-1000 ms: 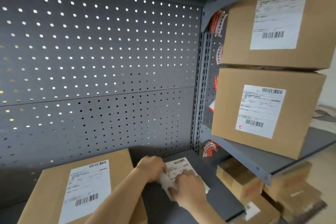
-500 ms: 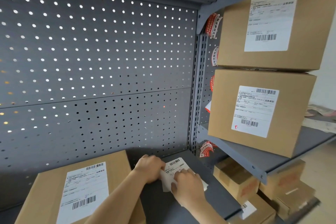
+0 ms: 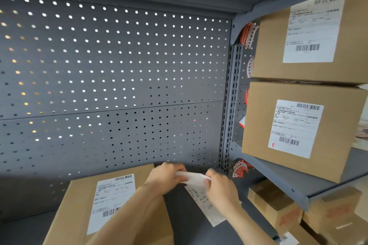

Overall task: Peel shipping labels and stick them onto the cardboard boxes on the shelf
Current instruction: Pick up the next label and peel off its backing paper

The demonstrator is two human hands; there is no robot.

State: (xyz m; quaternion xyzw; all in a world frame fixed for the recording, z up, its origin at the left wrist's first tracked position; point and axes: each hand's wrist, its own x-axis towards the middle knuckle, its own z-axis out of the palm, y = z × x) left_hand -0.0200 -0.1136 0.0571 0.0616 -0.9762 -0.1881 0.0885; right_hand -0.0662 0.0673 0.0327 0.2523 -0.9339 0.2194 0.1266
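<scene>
Hands: two, bare; the left hand and right hand meet over the grey shelf, forearms cut off by the lower edge.
Left fingers: curled together, pinching the top edge of a white label sheet.
Right fingers: closed on the same sheet just right of the left fingers; fingertips blurred, so which layer each hand grips cannot be told.
Label sheet: one, folded over at the fingers, its printed lower part trailing down below them toward the shelf front.
Labelled boxes: three in clear view. One cardboard box lies just left of the left fingers, its label partly covered by the left forearm. Two stacked boxes stand well up and right of the right fingers, the upper box cut off at the frame edge, the lower box below it, each bearing one white label.
Lower boxes: several smaller ones below the right hand, blurred, count unclear.
Red-and-white stickers: at least four on the upright post, partly hidden behind the boxes; print unreadable.
Pegboard back panel: behind the fingers.
</scene>
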